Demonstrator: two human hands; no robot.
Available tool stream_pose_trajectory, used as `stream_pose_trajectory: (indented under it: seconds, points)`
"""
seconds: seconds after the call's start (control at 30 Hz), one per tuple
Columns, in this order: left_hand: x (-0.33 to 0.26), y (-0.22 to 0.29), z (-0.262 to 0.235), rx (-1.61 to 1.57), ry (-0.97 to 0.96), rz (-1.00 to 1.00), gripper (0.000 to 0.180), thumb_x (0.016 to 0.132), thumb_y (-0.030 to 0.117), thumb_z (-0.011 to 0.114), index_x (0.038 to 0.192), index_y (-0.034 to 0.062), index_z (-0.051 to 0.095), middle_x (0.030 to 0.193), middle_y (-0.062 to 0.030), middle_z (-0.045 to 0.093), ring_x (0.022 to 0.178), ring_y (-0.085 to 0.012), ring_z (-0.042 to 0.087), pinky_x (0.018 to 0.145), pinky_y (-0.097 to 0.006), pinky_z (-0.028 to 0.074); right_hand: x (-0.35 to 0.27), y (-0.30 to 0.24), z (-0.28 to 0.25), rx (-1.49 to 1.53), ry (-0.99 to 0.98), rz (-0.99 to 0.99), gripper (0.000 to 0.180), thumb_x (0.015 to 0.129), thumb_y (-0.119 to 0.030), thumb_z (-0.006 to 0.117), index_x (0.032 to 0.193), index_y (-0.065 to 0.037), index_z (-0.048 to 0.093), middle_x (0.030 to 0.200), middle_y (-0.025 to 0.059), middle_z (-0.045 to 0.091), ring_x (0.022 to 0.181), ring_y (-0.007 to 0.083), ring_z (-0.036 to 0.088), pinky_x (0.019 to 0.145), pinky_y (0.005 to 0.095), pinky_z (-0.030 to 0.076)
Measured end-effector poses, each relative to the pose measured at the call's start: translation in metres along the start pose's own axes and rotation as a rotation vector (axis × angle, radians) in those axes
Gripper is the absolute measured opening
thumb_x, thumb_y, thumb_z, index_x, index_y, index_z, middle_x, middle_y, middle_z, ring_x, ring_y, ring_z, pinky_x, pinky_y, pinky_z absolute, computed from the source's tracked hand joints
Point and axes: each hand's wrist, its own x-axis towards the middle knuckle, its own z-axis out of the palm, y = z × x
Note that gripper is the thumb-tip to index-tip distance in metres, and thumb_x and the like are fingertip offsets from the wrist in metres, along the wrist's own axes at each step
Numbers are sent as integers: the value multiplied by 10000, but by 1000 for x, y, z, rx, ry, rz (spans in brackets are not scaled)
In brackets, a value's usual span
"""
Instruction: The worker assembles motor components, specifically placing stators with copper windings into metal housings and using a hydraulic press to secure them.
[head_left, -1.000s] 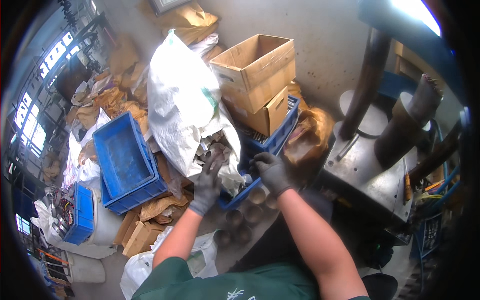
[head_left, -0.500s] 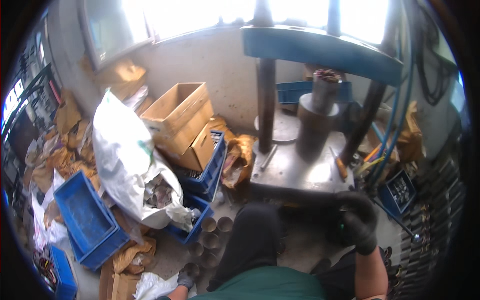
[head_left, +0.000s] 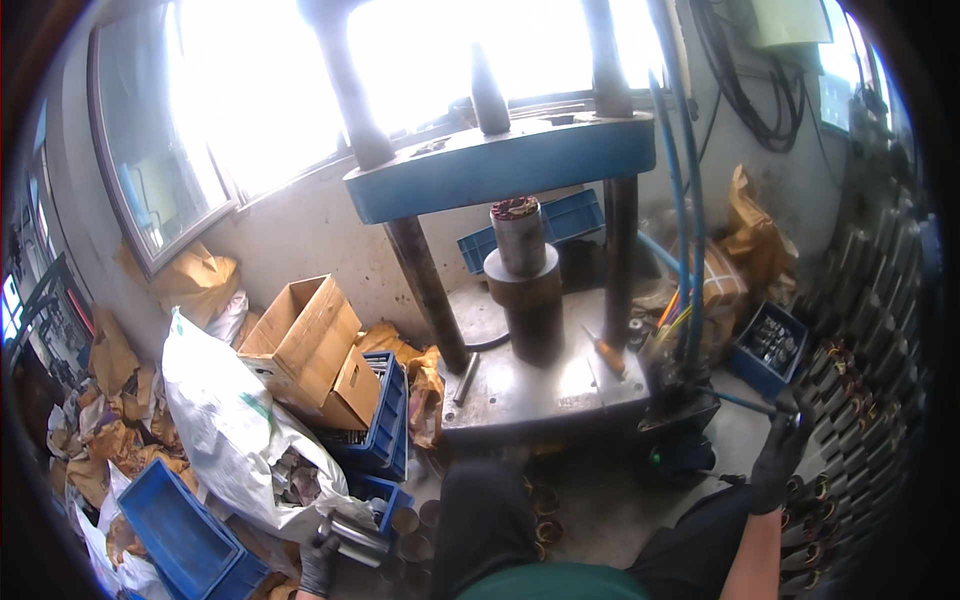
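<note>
My left hand (head_left: 319, 565), in a dark glove, is closed on a shiny metal tube (head_left: 358, 541) lying sideways beside the white sack. Low on the right, my gloved right hand (head_left: 780, 462) wraps around the knobbed end of a lever (head_left: 735, 400) that runs out from the press. In front of me stands the press with a blue crossbeam (head_left: 510, 165). On its steel bed (head_left: 545, 395) a thick dark cylinder (head_left: 535, 325) carries a narrower grey metal sleeve (head_left: 521, 245), with reddish windings at the top. A steel rod (head_left: 466, 380) and an orange-handled tool (head_left: 608, 357) lie on the bed.
Several metal tubes (head_left: 415, 547) stand on the floor by my left leg. Left are a white sack (head_left: 220, 400), cardboard box (head_left: 300, 335) and blue crate (head_left: 180, 530). Rows of cylinders (head_left: 870, 400) fill the right side, near a blue bin (head_left: 768, 350). Blue hoses (head_left: 690, 240) hang beside the press.
My left hand has lifted a metal tube from the floor group and moved left. My right hand has moved right, onto the lever's end. The view has shifted right and upward.
</note>
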Motion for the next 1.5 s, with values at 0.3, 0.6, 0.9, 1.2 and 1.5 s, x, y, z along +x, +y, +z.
stream_pose_trajectory:
  seconds: [0.3, 0.6, 0.9, 1.2, 1.5]
  points:
    - [81, 187, 185, -965, -342, 323, 755, 931, 569, 637, 1496, 110, 434, 1429, -117, 529, 1338, -324, 506, 1140, -526, 410, 136, 22, 150, -133, 100, -171, 633, 996, -20, 553, 1578, -112, 323, 1220, 167, 598, 1005, 230, 656, 870, 365, 558]
    - [109, 274, 358, -1118, -655, 146, 756, 875, 474, 787, 1443, 98, 459, 1352, -151, 593, 1303, -359, 564, 1143, -541, 450, 130, -5, 170, 28, 280, -12, 770, 970, 25, 539, 1643, -127, 198, 1289, 157, 561, 1022, 191, 617, 888, 344, 544]
    - [205, 381, 389, -1120, -799, 395, 618, 992, 412, 630, 1476, 82, 432, 1420, -126, 554, 1337, -335, 522, 1135, -531, 419, 128, -2, 169, 201, 322, -53, 809, 976, 8, 560, 1659, -130, 149, 1315, 166, 550, 991, 180, 596, 929, 346, 522]
    - [264, 397, 411, -1033, -392, 339, 361, 957, 324, 720, 1217, 89, 634, 1194, -72, 666, 1079, -216, 649, 988, -373, 539, 125, -2, 172, 160, 360, -59, 770, 974, -7, 570, 1641, -115, 201, 1288, 164, 572, 1012, 190, 606, 960, 359, 519]
    - [271, 430, 439, -917, -375, 361, 442, 824, 243, 865, 1197, 208, 631, 1068, -5, 680, 995, -178, 663, 822, -338, 563, 125, -9, 172, 188, 400, -44, 753, 935, -4, 592, 1603, -109, 261, 1233, 152, 579, 994, 192, 606, 917, 361, 539]
